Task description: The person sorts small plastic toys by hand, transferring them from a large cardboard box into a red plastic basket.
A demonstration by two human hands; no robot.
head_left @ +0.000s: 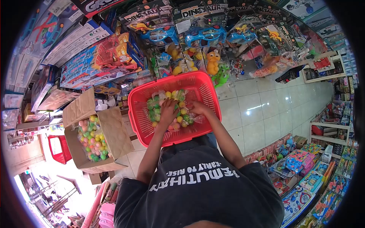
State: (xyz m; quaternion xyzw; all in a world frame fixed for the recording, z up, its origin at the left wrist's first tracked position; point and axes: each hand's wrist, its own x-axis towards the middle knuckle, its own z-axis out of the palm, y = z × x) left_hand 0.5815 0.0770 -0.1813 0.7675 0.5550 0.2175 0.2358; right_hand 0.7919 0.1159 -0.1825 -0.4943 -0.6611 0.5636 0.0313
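A red plastic basket (138, 131) with slotted sides sits in front of my body. Inside it lie clear bags of small green, yellow and pink balls (154, 104). My left hand (169, 110) rests on the bags at the middle of the pile, its fingers spread. At the pile's right side, my right hand (198, 108) touches the bags; its fingers are partly hidden and what they hold is too small to tell. Left of the basket, an open cardboard box (118, 131) holds more bagged coloured balls (93, 138).
Boxed toys (102, 60) are stacked at the upper left. Packaged dinosaur toys (205, 36) hang beyond the basket. Pale floor tiles (262, 110) extend to the right, with toy shelves (330, 133) past them. Another red basket (57, 150) stands at the far left.
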